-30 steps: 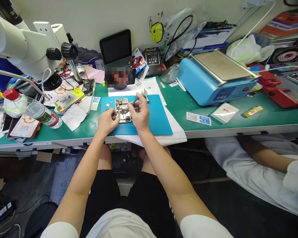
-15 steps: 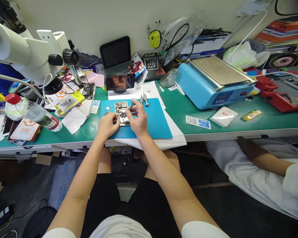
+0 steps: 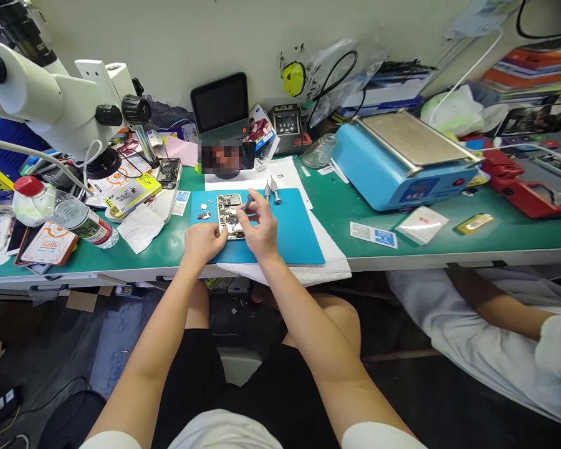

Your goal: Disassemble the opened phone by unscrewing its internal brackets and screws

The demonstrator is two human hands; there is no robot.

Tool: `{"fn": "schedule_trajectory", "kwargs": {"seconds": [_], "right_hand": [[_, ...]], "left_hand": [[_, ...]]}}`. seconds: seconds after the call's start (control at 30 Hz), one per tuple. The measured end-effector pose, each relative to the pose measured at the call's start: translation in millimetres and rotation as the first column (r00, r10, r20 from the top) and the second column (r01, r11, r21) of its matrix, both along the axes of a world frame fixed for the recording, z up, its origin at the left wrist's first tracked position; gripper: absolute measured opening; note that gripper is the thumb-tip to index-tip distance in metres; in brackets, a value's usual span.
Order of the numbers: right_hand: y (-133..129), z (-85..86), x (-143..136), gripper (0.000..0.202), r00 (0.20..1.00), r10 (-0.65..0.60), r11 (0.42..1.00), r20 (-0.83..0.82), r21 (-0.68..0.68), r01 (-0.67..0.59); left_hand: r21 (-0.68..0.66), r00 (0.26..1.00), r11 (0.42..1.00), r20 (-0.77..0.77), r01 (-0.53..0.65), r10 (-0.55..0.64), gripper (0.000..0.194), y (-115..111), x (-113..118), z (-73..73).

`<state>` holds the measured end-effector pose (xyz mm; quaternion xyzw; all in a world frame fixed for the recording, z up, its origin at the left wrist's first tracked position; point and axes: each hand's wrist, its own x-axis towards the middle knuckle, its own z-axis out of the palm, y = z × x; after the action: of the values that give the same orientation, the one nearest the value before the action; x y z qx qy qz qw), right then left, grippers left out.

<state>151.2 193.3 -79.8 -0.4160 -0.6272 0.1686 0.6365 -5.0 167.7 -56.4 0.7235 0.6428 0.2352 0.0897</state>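
An opened phone (image 3: 229, 204) with its inner parts bare lies on the blue mat (image 3: 294, 231). My right hand (image 3: 260, 223) is closed on a small dark screwdriver (image 3: 247, 202), held tilted over the phone's right side. My left hand (image 3: 203, 242) rests at the phone's lower left edge, fingers curled in; what they grip, if anything, is hidden. Small loose metal parts (image 3: 204, 215) lie on the mat left of the phone. Two grey screwdrivers (image 3: 275, 190) lie at the mat's back edge.
A microscope (image 3: 75, 112) and a plastic bottle (image 3: 86, 226) stand at the left. Behind the mat is a screen on a stand (image 3: 219, 106). To the right are a blue heating machine (image 3: 378, 168) and a red fixture (image 3: 518, 181). Another person's arm (image 3: 500, 305) is at the lower right.
My left hand has shifted slightly down, its fingers lower beside the phone, and the loose parts show more fully. My right hand stays over the phone with the screwdriver. The view has shifted slightly.
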Motion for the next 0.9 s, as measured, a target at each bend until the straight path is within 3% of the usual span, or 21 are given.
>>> {"fn": "schedule_trajectory", "kwargs": {"seconds": [0.63,0.9], "right_hand": [[0.1,-0.5,-0.3,0.044,1.000,-0.005,0.999,0.018,-0.035,0.006],[3.8,-2.1,3.0,0.048,0.997,0.011,0.996,-0.073,-0.083,-0.017]], "left_hand": [[-0.092,0.995,0.996,-0.102,0.001,-0.011,0.040,-2.6,1.7,8.7],[-0.131,0.991,0.991,-0.131,-0.018,0.001,0.040,-2.1,1.6,12.2]]}}
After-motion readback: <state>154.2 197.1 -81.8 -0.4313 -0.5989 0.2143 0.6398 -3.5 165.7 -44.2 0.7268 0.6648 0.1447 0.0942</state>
